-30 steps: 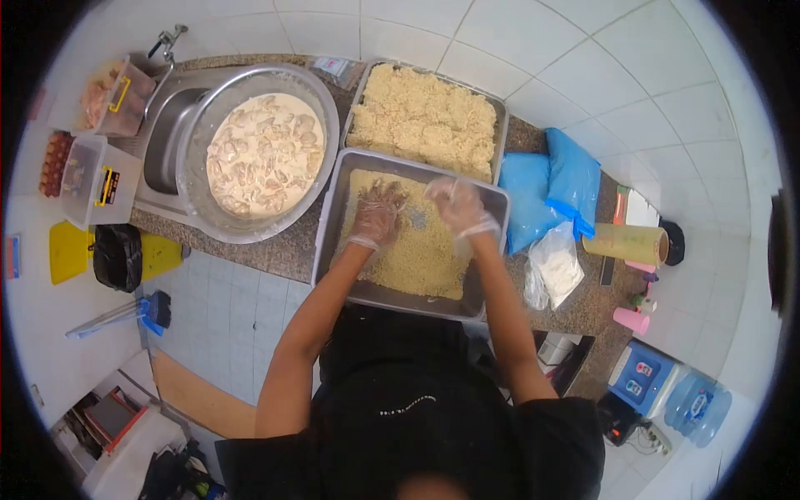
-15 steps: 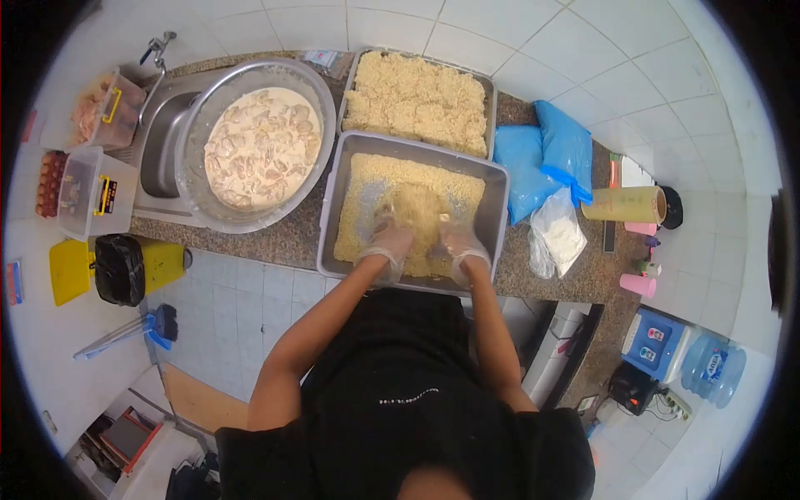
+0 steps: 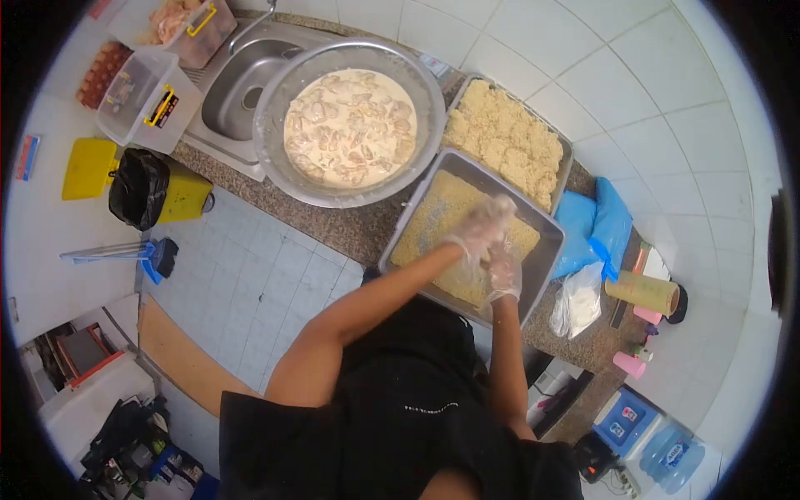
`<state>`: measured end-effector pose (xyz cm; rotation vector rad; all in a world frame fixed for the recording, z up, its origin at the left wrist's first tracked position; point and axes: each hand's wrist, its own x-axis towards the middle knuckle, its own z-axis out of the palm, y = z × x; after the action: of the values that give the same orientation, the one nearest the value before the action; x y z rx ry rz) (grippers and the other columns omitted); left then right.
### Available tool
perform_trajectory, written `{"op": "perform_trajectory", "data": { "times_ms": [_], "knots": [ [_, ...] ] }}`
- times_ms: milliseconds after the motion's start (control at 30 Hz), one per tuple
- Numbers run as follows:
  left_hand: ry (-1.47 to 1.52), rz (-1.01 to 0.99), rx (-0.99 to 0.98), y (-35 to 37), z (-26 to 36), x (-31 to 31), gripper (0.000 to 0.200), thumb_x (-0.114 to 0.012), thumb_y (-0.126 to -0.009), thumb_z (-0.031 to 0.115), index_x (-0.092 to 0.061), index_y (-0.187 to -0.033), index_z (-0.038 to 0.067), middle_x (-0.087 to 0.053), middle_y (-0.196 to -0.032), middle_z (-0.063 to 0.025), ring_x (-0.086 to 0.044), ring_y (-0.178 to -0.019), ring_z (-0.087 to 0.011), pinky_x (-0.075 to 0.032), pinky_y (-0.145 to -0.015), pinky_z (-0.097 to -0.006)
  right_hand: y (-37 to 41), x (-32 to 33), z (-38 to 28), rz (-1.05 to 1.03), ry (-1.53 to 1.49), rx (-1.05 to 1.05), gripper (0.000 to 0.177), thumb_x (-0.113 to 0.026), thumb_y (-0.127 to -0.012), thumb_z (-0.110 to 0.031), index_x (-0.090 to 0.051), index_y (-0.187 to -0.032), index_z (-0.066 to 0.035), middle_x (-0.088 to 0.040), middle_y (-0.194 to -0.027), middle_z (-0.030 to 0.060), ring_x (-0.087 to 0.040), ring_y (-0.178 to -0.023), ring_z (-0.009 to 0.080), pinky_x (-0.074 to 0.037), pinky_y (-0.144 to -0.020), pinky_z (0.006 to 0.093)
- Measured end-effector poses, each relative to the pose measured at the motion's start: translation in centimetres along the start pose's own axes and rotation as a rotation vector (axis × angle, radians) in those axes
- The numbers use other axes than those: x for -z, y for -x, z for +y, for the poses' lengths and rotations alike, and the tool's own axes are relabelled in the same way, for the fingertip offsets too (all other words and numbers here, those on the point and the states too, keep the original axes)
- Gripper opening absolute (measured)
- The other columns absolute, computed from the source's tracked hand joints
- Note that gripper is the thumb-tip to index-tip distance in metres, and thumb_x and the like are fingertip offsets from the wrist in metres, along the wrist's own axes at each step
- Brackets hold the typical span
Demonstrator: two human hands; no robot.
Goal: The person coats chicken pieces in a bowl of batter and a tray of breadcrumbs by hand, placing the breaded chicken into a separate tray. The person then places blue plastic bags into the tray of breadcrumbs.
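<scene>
A grey tub (image 3: 402, 218) of pale crumbs (image 3: 433, 204) stands on the counter in front of me. Both my hands wear clear plastic gloves and are close together over the crumbs. My left hand (image 3: 486, 223) reaches across the tub, its glove dusted with crumbs around the fingers. Just below it is my right hand (image 3: 503, 273), its fingertips close to or touching the left one. Motion smears the fingers, and I cannot make out anything held between them. Behind the tub, a tray (image 3: 567, 171) is filled with crumb-coated pieces (image 3: 504, 142).
A large metal bowl (image 3: 268, 137) of pieces in creamy batter (image 3: 350, 125) stands left, beside the sink (image 3: 237, 96). Blue bags (image 3: 596, 225), a clear bag of white powder (image 3: 579, 304) and a film roll (image 3: 642, 292) lie right. A yellow bin (image 3: 185, 192) stands on the floor.
My hands were apart in the crumbs with a crumb-covered heap between them; now they are together and the heap is not visible there. The camera view has turned, shifting the counter rightward.
</scene>
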<state>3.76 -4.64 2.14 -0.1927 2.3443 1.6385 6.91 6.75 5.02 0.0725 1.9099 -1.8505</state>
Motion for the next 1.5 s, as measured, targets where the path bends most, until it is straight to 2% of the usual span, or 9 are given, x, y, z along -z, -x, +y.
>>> {"op": "perform_trajectory", "data": {
  "times_ms": [33,67,200,433,567,933,1067,1267,1500],
  "knots": [
    [-0.005,0.129,-0.022,0.5,0.8,4.1,0.040,-0.049,-0.091,0.037,-0.059,-0.116,0.008,-0.063,-0.108,-0.0140,-0.060,-0.097,-0.0245,-0.047,-0.087,-0.0375,-0.7,-0.7,-1.4,-0.056,0.433,-0.091,0.038,-0.051,-0.094,-0.029,-0.057,-0.118,-0.001,-0.063,-0.110,0.0124,-0.063,-0.093,0.0182,-0.050,-0.080,0.0289],
    [-0.009,0.255,-0.040,1.4,0.8,7.7,0.035,-0.049,-0.091,0.033,-0.062,-0.111,0.008,-0.065,-0.103,-0.0123,-0.062,-0.092,-0.0235,-0.049,-0.084,-0.0376,-2.2,-2.0,-0.8,-0.008,0.346,0.046,0.031,-0.055,-0.091,-0.029,-0.065,-0.101,-0.001,-0.068,-0.085,0.0062,-0.064,-0.072,0.0144,-0.050,-0.068,0.0271],
    [0.062,0.635,0.019,4.3,-4.6,18.2,0.030,-0.052,-0.088,0.026,-0.064,-0.108,0.007,-0.064,-0.106,-0.0128,-0.061,-0.097,-0.0232,-0.047,-0.087,-0.0346,-9.6,-9.9,-2.3,-0.055,0.819,0.482,0.025,-0.059,-0.083,-0.021,-0.068,-0.100,-0.005,-0.066,-0.092,0.0193,-0.066,-0.080,0.0272,-0.051,-0.075,0.0351],
    [-0.063,0.837,0.250,13.3,-11.0,23.2,0.025,-0.056,-0.085,0.018,-0.065,-0.103,0.003,-0.065,-0.101,-0.0162,-0.063,-0.095,-0.0282,-0.047,-0.084,-0.0369,-24.9,-26.6,1.3,-0.248,1.435,0.499,0.030,-0.049,-0.090,-0.025,-0.064,-0.110,-0.007,-0.064,-0.106,0.0188,-0.063,-0.098,0.0338,-0.049,-0.085,0.0438],
    [-0.274,0.908,0.132,14.5,-13.1,23.9,0.026,-0.055,-0.085,0.021,-0.064,-0.100,0.001,-0.064,-0.092,-0.0219,-0.061,-0.090,-0.0388,-0.047,-0.080,-0.0434,-30.6,-30.1,3.2,-0.219,1.422,0.779,0.028,-0.045,-0.092,-0.021,-0.064,-0.107,-0.006,-0.065,-0.103,0.0184,-0.063,-0.097,0.0337,-0.049,-0.084,0.0452],
    [-0.858,0.640,0.142,-0.3,-24.6,32.4,0.021,-0.051,-0.085,0.012,-0.066,-0.095,0.004,-0.066,-0.095,-0.0181,-0.064,-0.090,-0.0345,-0.051,-0.081,-0.0448,-29.8,-28.8,-5.0,-0.391,1.526,0.519,0.036,-0.064,-0.078,-0.033,-0.068,-0.101,-0.006,-0.066,-0.101,0.0196,-0.064,-0.094,0.0362,-0.052,-0.082,0.0429],
    [-0.834,0.506,0.238,-2.6,-26.4,34.7,0.021,-0.057,-0.084,0.019,-0.068,-0.092,0.003,-0.066,-0.096,-0.0197,-0.064,-0.094,-0.0361,-0.051,-0.083,-0.0452,-29.2,-28.7,-0.2,-0.294,1.567,0.521,0.035,-0.064,-0.078,-0.032,-0.068,-0.100,-0.006,-0.066,-0.102,0.0194,-0.063,-0.097,0.0355,-0.052,-0.082,0.0425],
    [-0.659,0.589,0.323,2.1,-18.3,36.7,0.046,-0.076,-0.066,0.037,-0.068,-0.090,-0.001,-0.065,-0.095,-0.0235,-0.063,-0.089,-0.0401,-0.051,-0.081,-0.0442,-31.9,-28.7,1.4,-0.297,1.496,0.578,0.024,-0.063,-0.079,-0.021,-0.068,-0.093,-0.003,-0.066,-0.098,0.0191,-0.064,-0.094,0.0340,-0.051,-0.083,0.0430],
    [-0.608,0.651,0.384,4.4,-12.7,38.3,0.038,-0.073,-0.066,0.031,-0.069,-0.090,0.001,-0.066,-0.086,-0.0241,-0.063,-0.088,-0.0391,-0.051,-0.081,-0.0431,-28.5,-26.5,-4.1,-0.223,1.202,0.761,0.029,-0.063,-0.074,-0.028,-0.070,-0.095,-0.008,-0.065,-0.085,0.0223,-0.065,-0.077,0.0351,-0.051,-0.070,0.0423]
  ]
}}
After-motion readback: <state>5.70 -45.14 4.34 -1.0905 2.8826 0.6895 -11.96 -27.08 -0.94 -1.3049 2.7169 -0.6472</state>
